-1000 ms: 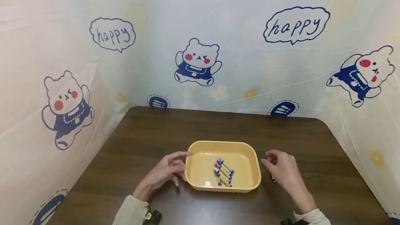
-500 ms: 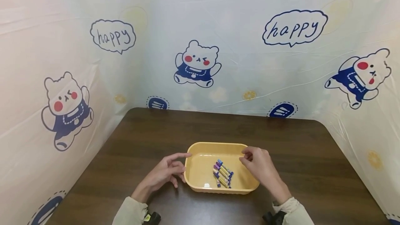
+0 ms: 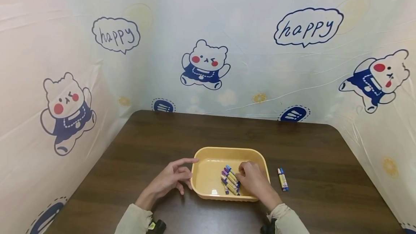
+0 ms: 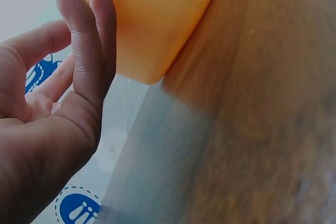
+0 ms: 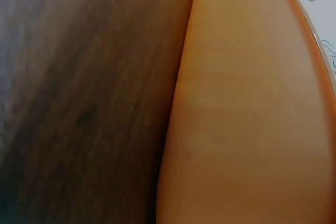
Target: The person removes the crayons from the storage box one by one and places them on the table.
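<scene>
A yellow plastic tray (image 3: 208,178) stands on the table with several crayons (image 3: 231,182) lying in a loose row inside. My left hand (image 3: 169,180) is at its left end, index fingertip at the rim and the other fingers close to the side. In the left wrist view the straight fingers of the left hand (image 4: 58,135) overlap the tray wall (image 4: 157,24). Reaching into the tray, my right hand (image 3: 256,182) has its bent fingers at the right ends of the crayons. I cannot tell whether a crayon is between its fingertips. The right wrist view shows only the tray's outer wall (image 5: 247,108).
Two crayons (image 3: 283,181) lie side by side on the table right of the tray. The dark wooden table (image 3: 169,129) has a pale printed curtain (image 3: 253,64) behind it and along both sides.
My right hand has moved left from beside the tray, over its right rim and down among the crayons, uncovering the two crayons on the table. The left hand has stayed in place.
</scene>
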Tool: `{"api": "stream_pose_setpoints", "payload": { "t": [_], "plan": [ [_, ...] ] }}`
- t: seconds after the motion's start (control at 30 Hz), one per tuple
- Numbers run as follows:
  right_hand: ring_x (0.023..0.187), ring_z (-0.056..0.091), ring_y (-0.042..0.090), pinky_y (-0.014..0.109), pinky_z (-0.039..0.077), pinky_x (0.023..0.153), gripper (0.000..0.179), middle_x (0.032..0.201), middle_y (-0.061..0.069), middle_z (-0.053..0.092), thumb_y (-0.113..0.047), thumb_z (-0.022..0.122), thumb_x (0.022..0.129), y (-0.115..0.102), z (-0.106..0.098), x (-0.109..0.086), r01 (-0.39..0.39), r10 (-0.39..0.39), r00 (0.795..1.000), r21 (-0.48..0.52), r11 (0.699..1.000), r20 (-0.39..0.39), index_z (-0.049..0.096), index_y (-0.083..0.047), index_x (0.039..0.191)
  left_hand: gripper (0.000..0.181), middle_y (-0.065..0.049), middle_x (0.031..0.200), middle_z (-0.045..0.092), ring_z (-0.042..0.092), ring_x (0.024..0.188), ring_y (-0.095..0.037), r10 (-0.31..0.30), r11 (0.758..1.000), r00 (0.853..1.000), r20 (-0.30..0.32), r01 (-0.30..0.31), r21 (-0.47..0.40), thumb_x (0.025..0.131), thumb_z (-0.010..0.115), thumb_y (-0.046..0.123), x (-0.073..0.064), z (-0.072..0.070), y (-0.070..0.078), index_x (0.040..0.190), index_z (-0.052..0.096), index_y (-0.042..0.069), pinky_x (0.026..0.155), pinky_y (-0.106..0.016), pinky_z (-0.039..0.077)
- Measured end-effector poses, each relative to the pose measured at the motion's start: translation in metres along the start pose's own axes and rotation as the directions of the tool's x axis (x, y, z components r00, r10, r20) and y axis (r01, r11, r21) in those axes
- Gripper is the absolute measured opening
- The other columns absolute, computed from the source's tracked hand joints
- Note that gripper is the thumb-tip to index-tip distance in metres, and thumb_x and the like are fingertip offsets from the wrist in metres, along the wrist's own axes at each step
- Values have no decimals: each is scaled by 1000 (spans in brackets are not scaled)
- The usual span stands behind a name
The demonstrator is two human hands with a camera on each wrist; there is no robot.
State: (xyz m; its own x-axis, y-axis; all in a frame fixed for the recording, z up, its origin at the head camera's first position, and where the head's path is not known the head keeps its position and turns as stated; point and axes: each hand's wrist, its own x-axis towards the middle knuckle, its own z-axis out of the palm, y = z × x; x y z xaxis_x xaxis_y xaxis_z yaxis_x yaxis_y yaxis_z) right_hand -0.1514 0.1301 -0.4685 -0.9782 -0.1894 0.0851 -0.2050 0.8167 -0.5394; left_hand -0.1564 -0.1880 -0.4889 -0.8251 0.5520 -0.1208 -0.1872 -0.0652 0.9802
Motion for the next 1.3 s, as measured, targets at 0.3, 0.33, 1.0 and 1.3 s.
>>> {"api": "stream_pose_setpoints", "payload": {
  "t": [0.3, 0.33, 1.0, 1.3],
  "plan": [
    [67, 49, 11, 27, 44, 58, 8, 74, -2, 58, -4, 77, 82, 0, 1, -1, 53, -52, 998, -28, 998, 35, 70, -6, 86, 54, -31, 99, 65, 70, 73, -22, -11, 1000, 1000, -13, 11, -4, 99, 56, 2, -1, 2, 2, 150, 38, 3, 52, -28, 57],
    [67, 49, 11, 26, 44, 58, 7, 74, -2, 58, -5, 76, 82, 1, 1, 0, 51, -50, 998, -22, 998, 43, 70, -6, 86, 54, -30, 99, 65, 70, 73, -22, -13, 1000, 1000, -14, 13, -4, 99, 57, 3, -1, 2, 2, 150, 38, 3, 52, -28, 57],
    [66, 49, 7, 22, 42, 57, 16, 71, -6, 55, -3, 79, 80, 6, 5, -2, 141, -152, 981, 89, 986, 121, 64, -8, 84, 52, -34, 102, 65, 71, 74, -23, -33, 999, 999, -30, 33, 6, 99, 58, 5, 2, 3, 1, 149, 43, 7, 53, -28, 57],
    [71, 52, 10, 25, 46, 63, 8, 76, -5, 61, -2, 75, 82, 4, 2, -1, 205, -208, 974, 45, 978, 94, 73, -7, 89, 53, -30, 98, 66, 70, 72, -23, -31, 999, 999, -29, 30, -13, 99, 56, 1, 0, 5, 3, 149, 41, 5, 51, -28, 56]
  ]
}}
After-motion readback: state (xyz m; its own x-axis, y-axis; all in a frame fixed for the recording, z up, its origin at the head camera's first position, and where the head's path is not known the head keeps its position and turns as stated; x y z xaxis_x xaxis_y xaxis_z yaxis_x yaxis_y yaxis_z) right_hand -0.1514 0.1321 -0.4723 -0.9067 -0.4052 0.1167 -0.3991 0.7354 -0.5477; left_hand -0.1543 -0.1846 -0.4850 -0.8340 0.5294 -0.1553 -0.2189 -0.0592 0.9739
